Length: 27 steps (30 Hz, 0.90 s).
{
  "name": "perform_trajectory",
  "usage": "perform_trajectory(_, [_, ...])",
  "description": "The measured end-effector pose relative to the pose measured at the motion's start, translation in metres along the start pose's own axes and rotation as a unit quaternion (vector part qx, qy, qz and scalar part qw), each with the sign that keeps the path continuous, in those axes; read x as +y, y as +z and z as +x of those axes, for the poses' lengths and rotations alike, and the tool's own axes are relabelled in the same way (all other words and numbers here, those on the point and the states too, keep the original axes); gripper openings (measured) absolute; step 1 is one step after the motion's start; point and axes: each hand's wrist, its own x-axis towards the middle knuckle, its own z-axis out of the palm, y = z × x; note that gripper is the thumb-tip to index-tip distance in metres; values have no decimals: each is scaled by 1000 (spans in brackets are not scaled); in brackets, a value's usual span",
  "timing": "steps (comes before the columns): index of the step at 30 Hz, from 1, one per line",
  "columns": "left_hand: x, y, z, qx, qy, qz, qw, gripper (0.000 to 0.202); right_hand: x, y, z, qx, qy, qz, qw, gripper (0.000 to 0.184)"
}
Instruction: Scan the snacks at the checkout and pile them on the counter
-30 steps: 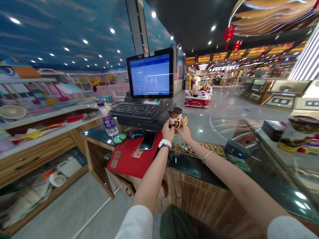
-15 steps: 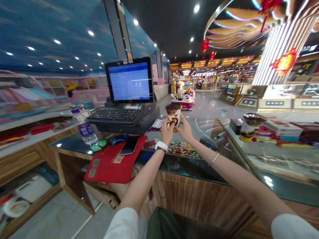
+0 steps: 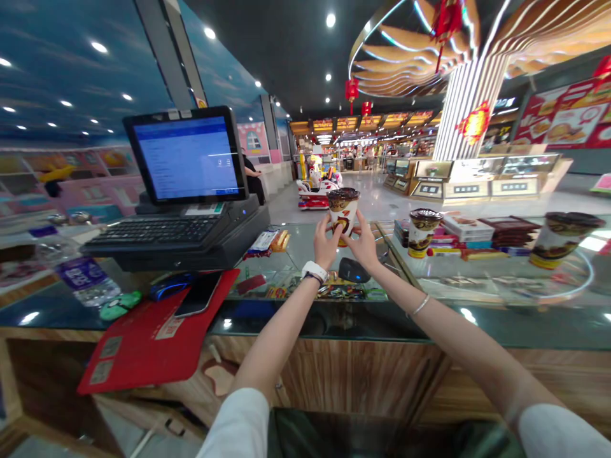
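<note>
Both my hands hold up a paper cup (image 3: pixel 344 213) with a dark brown lid, above the glass counter (image 3: pixel 305 280). My left hand (image 3: pixel 326 244) grips its left side and wears a white watch at the wrist. My right hand (image 3: pixel 365 244) wraps the right side, with a thin bracelet on the forearm. A black scanner (image 3: pixel 353 271) lies on the glass just below the hands. Two more cups of the same kind, one (image 3: pixel 422 232) nearer and one (image 3: pixel 563 238) farther, stand on the raised glass shelf to the right.
A till with screen (image 3: pixel 186 156) and keyboard (image 3: pixel 157 230) stands at left, with a red mat (image 3: pixel 143 343), phone (image 3: pixel 196 296), mouse (image 3: pixel 168 286) and water bottle (image 3: pixel 81 273) beside it. Flat boxes (image 3: pixel 482 232) are stacked on the shelf. Behind lies a mall floor with ride-on cars (image 3: pixel 317 191).
My view has swung to the right, so the till has slid left and more of the shelf shows. The cup stays in both hands, raised a little higher above the counter.
</note>
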Motion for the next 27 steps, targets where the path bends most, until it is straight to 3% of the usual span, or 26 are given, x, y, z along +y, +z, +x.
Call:
perform_trajectory(4, [2, 20, 2, -22, 4, -19, 1000, 50, 17, -17, 4, 13, -8, 7, 1000, 77])
perform_trajectory(7, [2, 24, 3, -45, -11, -34, 998, 54, 24, -25, 4, 13, -7, 11, 1000, 76])
perform_trajectory(10, [2, 19, 3, -62, -13, -37, 997, 56, 25, -27, 2, 2, -8, 21, 1000, 78])
perform_trajectory(20, [-1, 10, -6, -8, -53, -6, 999, 61, 15, -29, -10, -40, -22, 12, 999, 72])
perform_trajectory(27, [-8, 0, 1, 6, 0, 38, 999, 63, 22, -38, 2, -132, -31, 62, 989, 60])
